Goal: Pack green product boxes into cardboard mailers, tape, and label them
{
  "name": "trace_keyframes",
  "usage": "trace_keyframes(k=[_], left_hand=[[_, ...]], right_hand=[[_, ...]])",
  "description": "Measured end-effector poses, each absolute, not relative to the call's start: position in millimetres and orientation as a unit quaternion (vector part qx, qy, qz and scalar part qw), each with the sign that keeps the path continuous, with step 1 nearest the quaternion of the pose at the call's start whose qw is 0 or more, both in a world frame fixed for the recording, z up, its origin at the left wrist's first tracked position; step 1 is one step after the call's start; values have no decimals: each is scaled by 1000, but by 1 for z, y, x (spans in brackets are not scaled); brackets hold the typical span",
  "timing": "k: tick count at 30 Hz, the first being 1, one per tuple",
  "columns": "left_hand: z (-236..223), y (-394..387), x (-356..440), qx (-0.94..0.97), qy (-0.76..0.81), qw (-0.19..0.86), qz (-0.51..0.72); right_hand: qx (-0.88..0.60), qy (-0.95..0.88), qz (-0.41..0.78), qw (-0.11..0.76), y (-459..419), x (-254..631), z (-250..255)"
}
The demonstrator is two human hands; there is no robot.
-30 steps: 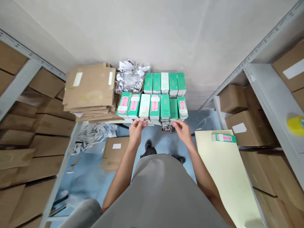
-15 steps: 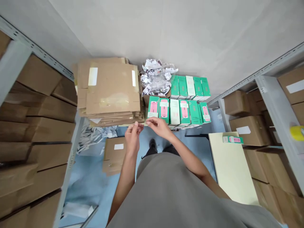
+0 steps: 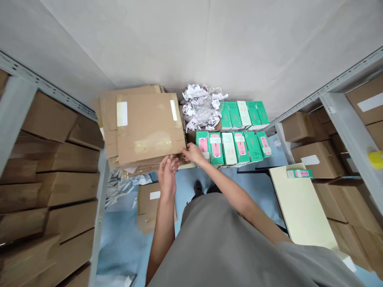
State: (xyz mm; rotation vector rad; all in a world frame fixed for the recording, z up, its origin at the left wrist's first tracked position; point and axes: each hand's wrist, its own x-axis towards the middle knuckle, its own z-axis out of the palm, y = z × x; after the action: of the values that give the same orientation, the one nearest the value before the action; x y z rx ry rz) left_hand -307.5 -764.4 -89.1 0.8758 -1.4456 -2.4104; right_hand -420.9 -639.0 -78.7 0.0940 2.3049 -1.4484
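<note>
A stack of flattened cardboard boxes (image 3: 149, 127) lies in front of me, the top one bearing white labels and clear tape. My right hand (image 3: 194, 153) pinches the near right corner of that top box between thumb and fingers. Just left of it, my left hand (image 3: 167, 175) is by the stack's front edge, its fingers loosely bent and apart, holding nothing. Right of the stack, crumpled printed paper and clear plastic (image 3: 199, 107) fill a carton. Green and white product boxes (image 3: 216, 149) with pink pictures stand in two rows beside my right hand.
Shelves of brown cartons stand at left (image 3: 74, 159) and right (image 3: 317, 157). A pale table (image 3: 302, 207) at right holds one green box (image 3: 299, 173). Below the stack, a carton (image 3: 148, 203) and paper strips (image 3: 125, 185) lie low down. A grey wall (image 3: 179, 44) rises behind.
My right hand has moved left onto the corner of the top flattened box. My left hand's fingers have loosened, and it stays near the stack's edge. The camera view has shifted slightly.
</note>
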Motion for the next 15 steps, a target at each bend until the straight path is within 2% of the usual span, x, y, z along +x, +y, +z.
trace_keyframes(k=[3,7,11,15], left_hand=[[-92,-777,-315,324,-476,86,-813],[-79,-803,-338,316,-441,132,-830],[-40,-816,-366,250,-441,210,-836],[5,-781,-385,172,-437,167,-867]], right_hand=[[53,835,-513,192,-645,-421,-58],[-48,780,-614,112,-649,-409,-13],[-89,716,-688,80,-634,-375,24],[-33,689,-720,70,-585,-338,21]])
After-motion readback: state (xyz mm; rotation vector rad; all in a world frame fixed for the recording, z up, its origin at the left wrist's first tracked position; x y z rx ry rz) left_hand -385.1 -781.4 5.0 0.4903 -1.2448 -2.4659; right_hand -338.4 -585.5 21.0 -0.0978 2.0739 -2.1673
